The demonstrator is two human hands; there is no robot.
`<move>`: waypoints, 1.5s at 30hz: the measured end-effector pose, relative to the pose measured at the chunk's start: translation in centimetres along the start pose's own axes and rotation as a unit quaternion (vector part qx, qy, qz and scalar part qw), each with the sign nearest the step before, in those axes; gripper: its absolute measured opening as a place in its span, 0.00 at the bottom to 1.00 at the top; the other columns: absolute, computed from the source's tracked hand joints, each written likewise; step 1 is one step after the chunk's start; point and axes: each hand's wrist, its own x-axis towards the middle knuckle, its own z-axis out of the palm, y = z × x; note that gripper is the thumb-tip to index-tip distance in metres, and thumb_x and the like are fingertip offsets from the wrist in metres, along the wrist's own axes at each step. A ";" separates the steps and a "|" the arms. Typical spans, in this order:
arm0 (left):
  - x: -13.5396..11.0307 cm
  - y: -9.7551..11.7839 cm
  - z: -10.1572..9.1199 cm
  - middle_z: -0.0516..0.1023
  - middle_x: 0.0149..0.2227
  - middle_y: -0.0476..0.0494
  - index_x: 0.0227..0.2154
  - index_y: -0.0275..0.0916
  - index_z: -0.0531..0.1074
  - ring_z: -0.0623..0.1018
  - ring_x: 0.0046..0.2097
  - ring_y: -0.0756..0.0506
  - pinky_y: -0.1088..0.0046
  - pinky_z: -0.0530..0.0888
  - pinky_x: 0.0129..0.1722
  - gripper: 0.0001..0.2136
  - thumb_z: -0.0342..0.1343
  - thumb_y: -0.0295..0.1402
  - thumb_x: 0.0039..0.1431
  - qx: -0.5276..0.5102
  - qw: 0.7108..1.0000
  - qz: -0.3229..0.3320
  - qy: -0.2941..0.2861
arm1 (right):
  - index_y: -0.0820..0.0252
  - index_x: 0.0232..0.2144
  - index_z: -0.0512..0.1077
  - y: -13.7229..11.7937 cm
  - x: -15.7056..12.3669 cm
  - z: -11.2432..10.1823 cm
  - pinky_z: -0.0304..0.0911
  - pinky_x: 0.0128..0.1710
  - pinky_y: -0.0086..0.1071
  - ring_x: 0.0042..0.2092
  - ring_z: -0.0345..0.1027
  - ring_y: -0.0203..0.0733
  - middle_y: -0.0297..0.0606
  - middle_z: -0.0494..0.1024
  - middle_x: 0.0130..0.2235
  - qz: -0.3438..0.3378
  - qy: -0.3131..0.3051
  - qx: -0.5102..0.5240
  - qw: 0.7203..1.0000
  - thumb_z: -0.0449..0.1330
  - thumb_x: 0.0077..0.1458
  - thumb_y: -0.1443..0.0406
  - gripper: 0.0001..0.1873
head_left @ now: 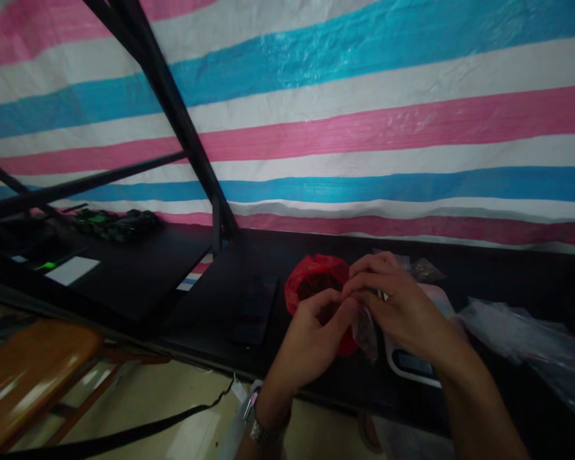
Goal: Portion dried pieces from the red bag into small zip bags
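My left hand, with a watch on its wrist, and my right hand meet above the black table. Their fingers pinch the top of a small clear plastic bag, which hangs below them with something dark inside. Just behind the left hand sits an open red plastic bag holding dark, loose bits. Under my right forearm is a white digital scale, partly covered by the hand; its display faces me.
Flat clear plastic bags lie in a pile at the right. A small filled bag rests behind the scale. A dark phone lies left of the red bag. Black metal bars rise at left, near a wooden stool. Striped sheeting hangs behind.
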 end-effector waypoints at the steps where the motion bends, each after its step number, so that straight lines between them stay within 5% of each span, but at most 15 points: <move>1: -0.1 0.1 -0.3 0.76 0.29 0.49 0.31 0.38 0.78 0.74 0.31 0.49 0.74 0.73 0.33 0.22 0.66 0.55 0.60 -0.018 1.000 -0.004 -0.002 | 0.49 0.30 0.83 -0.1 0.2 0.4 0.65 0.50 0.43 0.47 0.67 0.49 0.39 0.79 0.39 -0.007 0.005 -0.007 1.000 0.59 0.62 0.71 0.16; 9: -0.3 -0.1 -1.9 0.78 0.29 0.49 0.31 0.37 0.82 0.73 0.32 0.50 0.74 0.72 0.35 0.18 0.67 0.50 0.60 -0.011 1.000 -0.008 0.011 | 0.50 0.39 0.83 -0.3 0.6 1.2 0.68 0.40 0.35 0.40 0.75 0.43 0.36 0.81 0.39 0.072 -0.017 0.072 0.995 0.63 0.63 0.65 0.08; 17: 0.4 -0.6 -2.2 0.78 0.24 0.49 0.24 0.36 0.79 0.71 0.27 0.52 0.75 0.68 0.30 0.19 0.75 0.48 0.46 -0.056 0.992 -0.050 0.106 | 0.52 0.38 0.75 -0.7 0.2 2.9 0.70 0.34 0.33 0.33 0.77 0.42 0.32 0.82 0.33 0.193 -0.076 0.176 0.962 0.63 0.64 0.57 0.07; 23: 0.5 0.0 -2.1 0.75 0.19 0.51 0.19 0.36 0.76 0.70 0.24 0.52 0.76 0.66 0.28 0.20 0.79 0.45 0.39 -0.042 0.987 -0.059 0.144 | 0.54 0.37 0.72 -0.5 0.7 4.4 0.70 0.33 0.33 0.34 0.79 0.42 0.34 0.83 0.32 0.247 -0.027 0.233 0.940 0.64 0.58 0.57 0.09; 31: 0.3 -0.5 -2.9 0.74 0.23 0.51 0.23 0.36 0.76 0.70 0.28 0.51 0.75 0.67 0.31 0.16 0.71 0.43 0.51 -0.043 0.994 -0.046 0.090 | 0.55 0.40 0.73 -0.2 1.1 3.4 0.70 0.35 0.32 0.34 0.78 0.40 0.32 0.82 0.33 0.276 -0.063 0.303 0.910 0.68 0.53 0.54 0.17; 37: 0.3 -1.2 -3.1 0.70 0.24 0.52 0.25 0.37 0.72 0.67 0.27 0.51 0.74 0.64 0.31 0.16 0.67 0.44 0.54 -0.023 0.996 -0.054 0.069 | 0.55 0.39 0.71 0.2 0.9 3.9 0.67 0.33 0.32 0.33 0.74 0.39 0.32 0.80 0.33 0.260 -0.048 0.250 0.932 0.66 0.52 0.60 0.12; 42: 0.1 -1.7 -2.6 0.71 0.28 0.49 0.29 0.40 0.69 0.69 0.30 0.48 0.72 0.65 0.31 0.07 0.56 0.34 0.63 0.110 0.975 0.009 0.193 | 0.54 0.35 0.71 -0.7 0.7 3.6 0.65 0.33 0.31 0.32 0.72 0.38 0.30 0.78 0.31 0.218 -0.047 0.114 0.968 0.60 0.49 0.70 0.09; 45: -0.1 -1.4 -2.3 0.74 0.35 0.46 0.34 0.40 0.70 0.73 0.36 0.46 0.71 0.69 0.37 0.06 0.53 0.32 0.68 0.142 0.969 0.061 0.194 | 0.53 0.36 0.73 -1.1 0.8 3.0 0.67 0.34 0.32 0.33 0.73 0.39 0.32 0.79 0.33 0.182 -0.048 0.079 0.979 0.59 0.55 0.68 0.07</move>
